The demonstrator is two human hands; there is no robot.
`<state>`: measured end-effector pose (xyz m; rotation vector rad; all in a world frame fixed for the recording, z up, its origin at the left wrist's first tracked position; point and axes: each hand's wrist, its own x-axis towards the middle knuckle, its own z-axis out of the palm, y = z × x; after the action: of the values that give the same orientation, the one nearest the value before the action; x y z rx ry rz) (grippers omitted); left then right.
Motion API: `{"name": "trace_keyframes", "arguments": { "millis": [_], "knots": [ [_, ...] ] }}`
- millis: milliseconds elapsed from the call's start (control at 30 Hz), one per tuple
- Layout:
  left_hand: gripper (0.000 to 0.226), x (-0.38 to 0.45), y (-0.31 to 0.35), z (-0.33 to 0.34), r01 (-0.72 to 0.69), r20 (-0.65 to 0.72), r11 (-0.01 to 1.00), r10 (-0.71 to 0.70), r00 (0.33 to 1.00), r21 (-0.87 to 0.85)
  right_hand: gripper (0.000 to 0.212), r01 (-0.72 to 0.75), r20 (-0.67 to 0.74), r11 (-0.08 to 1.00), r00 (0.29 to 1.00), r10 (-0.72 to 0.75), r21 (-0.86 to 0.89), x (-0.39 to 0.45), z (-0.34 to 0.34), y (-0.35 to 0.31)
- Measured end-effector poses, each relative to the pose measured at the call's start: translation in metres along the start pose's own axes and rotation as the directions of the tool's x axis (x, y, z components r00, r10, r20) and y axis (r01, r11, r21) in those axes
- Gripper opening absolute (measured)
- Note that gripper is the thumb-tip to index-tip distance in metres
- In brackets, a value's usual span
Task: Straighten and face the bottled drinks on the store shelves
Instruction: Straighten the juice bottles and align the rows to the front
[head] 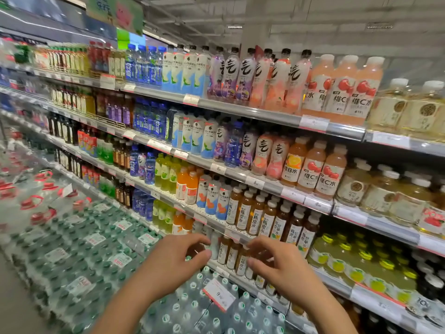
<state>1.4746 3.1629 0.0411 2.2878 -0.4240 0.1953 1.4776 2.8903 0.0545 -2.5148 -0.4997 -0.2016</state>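
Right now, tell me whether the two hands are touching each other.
Apart. The head view shows the left hand and right hand separated, with brown tea bottles visible in the gap between them.

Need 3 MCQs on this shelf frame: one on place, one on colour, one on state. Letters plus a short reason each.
1. Where are both hands reaching?
A. the top shelf
B. a low shelf of brown tea bottles
C. the floor

2. What colour are the caps on the pink apple-label bottles on the top shelf?
A. white
B. black
C. blue

3. How is the left hand?
A. flat on a shelf edge
B. gripping a price tag
C. fingers curled near the bottles, with no clear grip

Answers:
1 B: the left hand and the right hand sit in front of the brown tea bottles on a low shelf.
2 A: their caps show white, unlike the black caps beside them.
3 C: its fingers curl by the bottle tops, but no closed hold shows; the hanging price tag below is untouched.
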Motion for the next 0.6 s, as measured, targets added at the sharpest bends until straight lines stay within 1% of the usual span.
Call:
{"name": "trace_keyframes", "arguments": {
  "millis": [200,333,400,433,533,600],
  "knots": [
    [0.025,-0.012,-0.039,-0.028,0.033,0.009,0.999,-0.033,0.999,0.006,0.03,-0.011,0.02,1.0,1.0,0.011,-0.013,0.02,0.027,-0.03],
    [0.032,0.001,-0.055,-0.035,0.035,-0.001,0.999,-0.035,0.999,0.006,0.038,-0.054,0.073,0.998,0.996,0.056,-0.038,0.038,0.032,-0.028],
    [0.029,0.014,-0.063,-0.034,0.043,0.026,0.999,-0.043,0.999,0.007,0.047,-0.091,0.148,0.995,0.984,0.097,-0.049,0.048,0.032,-0.021],
    [0.03,0.021,-0.066,-0.033,0.048,0.058,0.999,-0.049,0.997,0.013,0.05,-0.122,0.212,0.991,0.969,0.131,-0.056,0.053,0.032,-0.016],
    [0.042,0.042,-0.075,-0.027,0.062,0.179,0.996,-0.074,0.981,0.07,0.059,-0.219,0.403,0.973,0.885,0.232,-0.08,0.068,0.036,0.0],
    [0.042,0.059,-0.084,-0.021,0.067,0.236,0.99,-0.095,0.967,0.127,0.063,-0.249,0.453,0.962,0.85,0.271,-0.107,0.081,0.042,0.016]
  ]
}}
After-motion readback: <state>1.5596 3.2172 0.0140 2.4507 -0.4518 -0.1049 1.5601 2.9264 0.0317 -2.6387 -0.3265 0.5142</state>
